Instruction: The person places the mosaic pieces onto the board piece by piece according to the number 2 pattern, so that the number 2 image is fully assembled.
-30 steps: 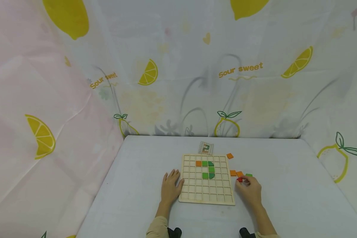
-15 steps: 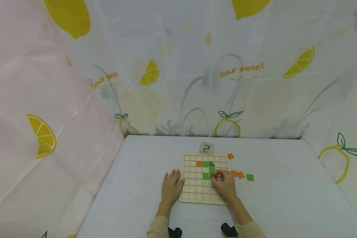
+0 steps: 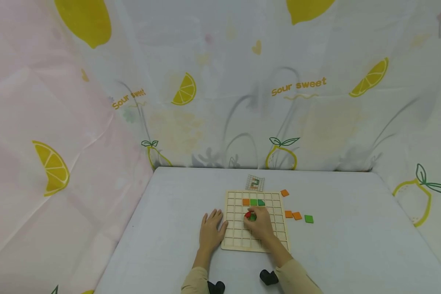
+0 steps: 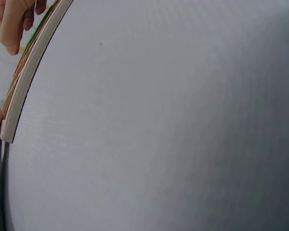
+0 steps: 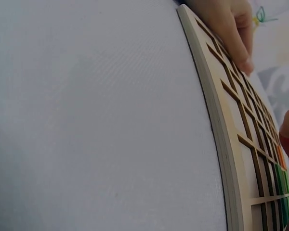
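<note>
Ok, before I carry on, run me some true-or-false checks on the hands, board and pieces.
1. The right hand pinches a red piece. True.
2. A picture card lies past the board's far edge. True.
3. The left hand grips that card. False: it lies at the board's left edge, holding nothing.
4. Loose tiles lie left of the board. False: three orange tiles and a green tile lie to its right.

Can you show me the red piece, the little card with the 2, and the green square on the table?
Red piece (image 3: 248,214): head view, the bit of red that shows.
Little card (image 3: 255,183): head view, middle of its printed 2.
Green square (image 3: 309,219): head view, middle of its top.
</note>
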The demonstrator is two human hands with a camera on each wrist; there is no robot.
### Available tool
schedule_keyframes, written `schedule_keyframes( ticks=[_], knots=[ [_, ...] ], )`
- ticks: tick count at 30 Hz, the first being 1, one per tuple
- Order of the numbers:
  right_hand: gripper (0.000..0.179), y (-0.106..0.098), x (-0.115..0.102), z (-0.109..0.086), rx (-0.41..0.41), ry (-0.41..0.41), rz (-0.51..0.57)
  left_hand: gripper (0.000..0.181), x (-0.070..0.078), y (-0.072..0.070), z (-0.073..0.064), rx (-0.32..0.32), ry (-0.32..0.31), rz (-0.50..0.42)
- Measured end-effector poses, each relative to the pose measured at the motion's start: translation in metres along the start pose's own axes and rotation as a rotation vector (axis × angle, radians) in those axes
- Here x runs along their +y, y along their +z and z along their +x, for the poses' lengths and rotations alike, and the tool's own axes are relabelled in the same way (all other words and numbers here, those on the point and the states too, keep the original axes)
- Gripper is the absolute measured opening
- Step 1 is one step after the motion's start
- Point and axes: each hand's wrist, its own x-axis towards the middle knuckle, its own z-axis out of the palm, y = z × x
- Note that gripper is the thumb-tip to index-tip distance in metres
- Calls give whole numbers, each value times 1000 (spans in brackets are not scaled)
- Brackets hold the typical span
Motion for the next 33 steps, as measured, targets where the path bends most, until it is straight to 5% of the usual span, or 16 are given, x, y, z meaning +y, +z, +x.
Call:
schedule_keyframes(
  ticks=[20,33],
  knots=[
    [20,13,-2,2,63,-143,-98,35,-1,0,0,9,10,13],
    [13,19,-7,5,-23,-180,-110,35,-2,2,-1,18,18,12]
  ],
)
